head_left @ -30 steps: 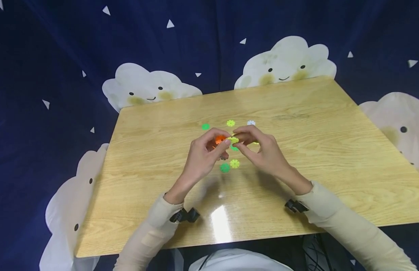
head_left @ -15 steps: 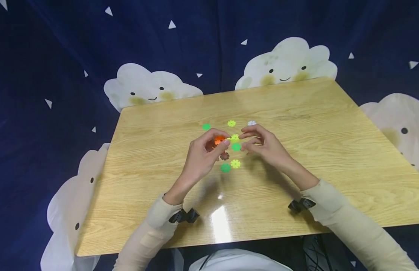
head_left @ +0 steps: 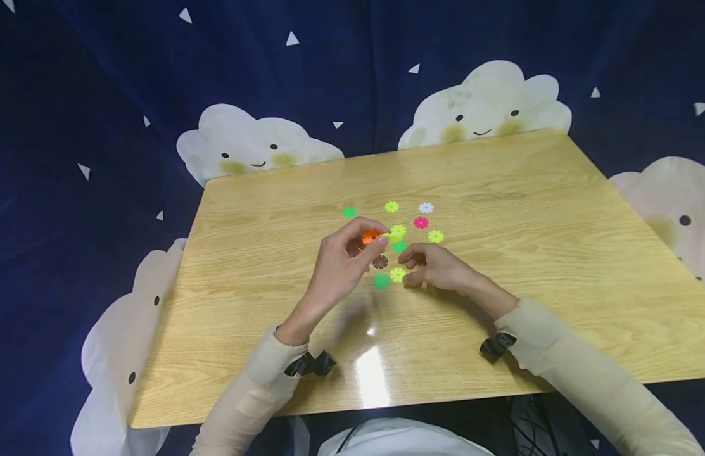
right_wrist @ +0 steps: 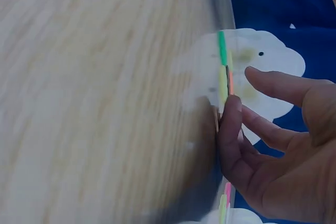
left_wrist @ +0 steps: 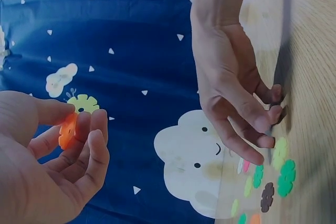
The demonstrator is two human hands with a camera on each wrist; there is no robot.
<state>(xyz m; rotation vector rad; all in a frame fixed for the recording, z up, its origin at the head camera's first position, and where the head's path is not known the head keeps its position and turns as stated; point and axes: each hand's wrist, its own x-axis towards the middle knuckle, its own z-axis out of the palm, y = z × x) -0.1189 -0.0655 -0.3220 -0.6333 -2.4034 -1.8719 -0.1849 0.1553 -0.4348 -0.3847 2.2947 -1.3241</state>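
My left hand is raised over the table and pinches an orange notched plastic disc between thumb and fingers. A yellow-green notched disc stands out from the orange one, set at an angle to it. My right hand is low over the wood, fingers loosely bent with a gap to the thumb and nothing held. Its fingertips are right beside a yellow-green disc lying flat. A green disc and a brown disc lie to the left of that one.
More notched discs lie farther back on the wooden table: a pink one, a white one, a green one and several yellow-green ones. A dark blue curtain with clouds hangs behind the table.
My right hand has come away from the discs in the left hand and moved down toward the near yellow-green disc. The pink disc now shows. My left hand has stayed in place.
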